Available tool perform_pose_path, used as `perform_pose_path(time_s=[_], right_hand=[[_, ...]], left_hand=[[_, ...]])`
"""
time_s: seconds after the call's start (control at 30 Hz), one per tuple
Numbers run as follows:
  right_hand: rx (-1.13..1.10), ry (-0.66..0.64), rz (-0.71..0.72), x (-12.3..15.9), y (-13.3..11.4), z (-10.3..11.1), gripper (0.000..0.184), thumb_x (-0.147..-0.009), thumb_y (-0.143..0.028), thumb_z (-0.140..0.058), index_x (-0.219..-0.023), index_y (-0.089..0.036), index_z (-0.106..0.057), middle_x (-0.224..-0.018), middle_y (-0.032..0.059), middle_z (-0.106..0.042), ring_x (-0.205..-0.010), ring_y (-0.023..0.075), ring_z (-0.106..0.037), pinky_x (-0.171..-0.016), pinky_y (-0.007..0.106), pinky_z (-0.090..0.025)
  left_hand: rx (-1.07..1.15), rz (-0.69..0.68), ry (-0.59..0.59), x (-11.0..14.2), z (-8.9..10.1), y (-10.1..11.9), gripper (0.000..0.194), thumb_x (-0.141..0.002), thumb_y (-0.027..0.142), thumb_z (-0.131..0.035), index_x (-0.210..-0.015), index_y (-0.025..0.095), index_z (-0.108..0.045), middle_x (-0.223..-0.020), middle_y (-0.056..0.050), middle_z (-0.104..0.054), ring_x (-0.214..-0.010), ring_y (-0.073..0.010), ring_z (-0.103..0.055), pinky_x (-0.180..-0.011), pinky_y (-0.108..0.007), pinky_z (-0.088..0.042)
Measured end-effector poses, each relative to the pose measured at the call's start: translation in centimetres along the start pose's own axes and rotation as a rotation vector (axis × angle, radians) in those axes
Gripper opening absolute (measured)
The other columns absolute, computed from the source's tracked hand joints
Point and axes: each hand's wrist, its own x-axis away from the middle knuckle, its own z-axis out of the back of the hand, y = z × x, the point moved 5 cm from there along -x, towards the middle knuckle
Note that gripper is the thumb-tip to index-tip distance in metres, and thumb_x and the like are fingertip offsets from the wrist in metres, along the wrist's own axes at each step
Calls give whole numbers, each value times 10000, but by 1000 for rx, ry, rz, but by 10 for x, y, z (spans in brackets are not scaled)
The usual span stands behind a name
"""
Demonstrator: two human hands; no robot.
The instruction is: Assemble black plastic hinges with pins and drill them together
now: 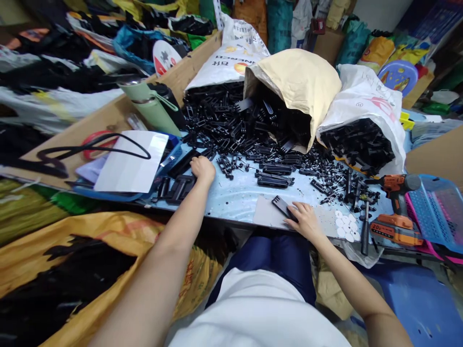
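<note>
My left hand [203,169] reaches to the left side of the blue table, at the edge of the heap of black plastic parts [231,123]. Its fingers curl closed, and whatever they hold is hidden. Beside it lie a long black part [183,163] and a black frame-like part [181,188]. Near the front edge, my right hand [305,220] grips one end of a flat black plate with a slotted end [280,206], over a grey sheet [264,211]. Several long black assembled pieces [275,174] lie just behind that plate.
Open sacks [300,77] spill black parts at the back. Loose screws [329,168], white discs [346,225], a black-handled tool [365,231], an orange cordless drill [396,212] and a blue basket [437,207] are rightward. A green flask [152,106] and white card [132,161] stand left.
</note>
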Motion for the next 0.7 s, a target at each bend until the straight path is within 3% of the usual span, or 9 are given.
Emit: perform_pose_path(time_s=[0.13,0.23,0.33,0.43,0.53,0.6,0.7], right_hand=[[-39,-30,-119,-21,-11,-13,441,-861,-404,-488,-1231,-169,-528,-1116,144,-587,-1034,259,-500,-861,388,-411],[-178,-69,-187,-34,-12,-18,408,-880,-375,-447,-1229,-183,-535,-988,127,-618,-991,255,-526,-865,403,-417],[-533,-27,-335,-37,-3,-17,442,-893,-405,-383,-1271,-203,-491,-1020,108,-603,-894,216,-578,-836,389,-456],[-987,-48,-600,-29,6,-22,543,-882,-471,-349,-1344,-189,-396,-958,87,-609,-626,154,-597,-637,343,-517],[-1337,-93,-693,-19,0,-22,650,-819,-542,-439,-1371,-209,-355,-809,31,-611,-504,112,-558,-496,277,-501],[-1485,-84,-666,-13,-5,-17,711,-761,-574,-514,-1369,-240,-357,-771,4,-607,-509,97,-560,-480,243,-493],[-1567,-48,-654,-2,-8,-11,794,-698,-612,-568,-1368,-240,-362,-674,-24,-591,-486,91,-552,-462,225,-480]], left_hand=[[-79,36,155,7,18,15,191,-722,254,-621,-716,139,-468,-904,-136,-543,-1110,-358,-431,-927,-586,-351],[69,-107,171,36,25,50,210,-718,263,-620,-856,142,-518,-928,-88,-570,-1010,-258,-524,-938,-457,-403],[316,-220,-132,94,9,86,259,-800,303,-529,-1011,154,-526,-913,-56,-611,-870,-173,-590,-815,-328,-488],[426,-317,-516,164,-16,114,276,-810,305,-510,-1043,172,-573,-986,-73,-633,-909,-185,-603,-820,-321,-495],[546,-238,-770,209,-32,123,330,-856,323,-434,-1116,171,-570,-1018,-78,-622,-639,-119,-605,-650,-277,-524],[585,-182,-830,220,-34,125,366,-876,332,-407,-1175,172,-545,-1021,-76,-608,-514,-76,-544,-555,-249,-505],[544,-227,-762,219,-26,133,358,-867,315,-449,-1174,169,-562,-956,-68,-609,-669,-118,-582,-665,-268,-509]])
